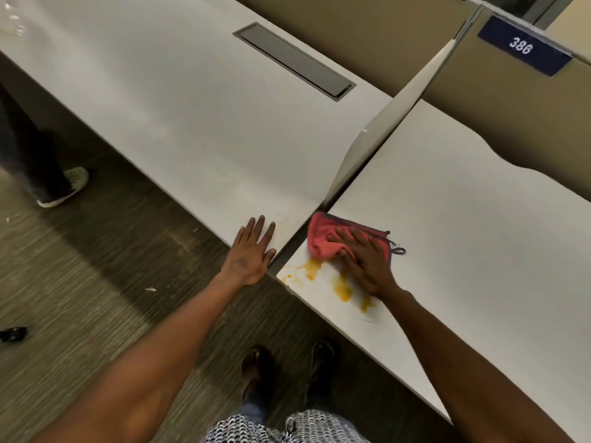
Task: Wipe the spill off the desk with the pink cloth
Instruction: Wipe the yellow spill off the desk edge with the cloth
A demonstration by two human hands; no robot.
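White digits "386" stood on a dark blue plate (524, 46) fixed to the tan partition (499, 91) at the upper right; no other writing could be read. Below it ran the pale desk (463, 219), parted from the neighbouring desk (160, 107) by a thin upright divider (383, 129). A grey cable hatch (294, 60) lay flush in the neighbouring desk.

The pink cloth (323, 238) lay crumpled on the pale desk near its front left corner, its long axis running from the divider's near end toward the right, with a dark-edged hem and a small hanging loop (398, 250) at its right end. The right hand (367, 260) pressed flat on the cloth's right half with fingers spread, not clenched, palm down on the fabric; the bunched left part of the cloth stuck out beyond the fingertips toward the divider. The orange-yellow spill (342, 287) lay in streaks and blobs on the desk just in front of the cloth, partly under the wrist, thinning to faint smears by the corner.

The left hand (252, 251) rested open and flat on the front corner of the neighbouring desk, holding nothing. Two feet in dark sandals (256, 369) stood on the striped carpet (96, 266), and another person's pale shoe (68, 187) showed at the far left.
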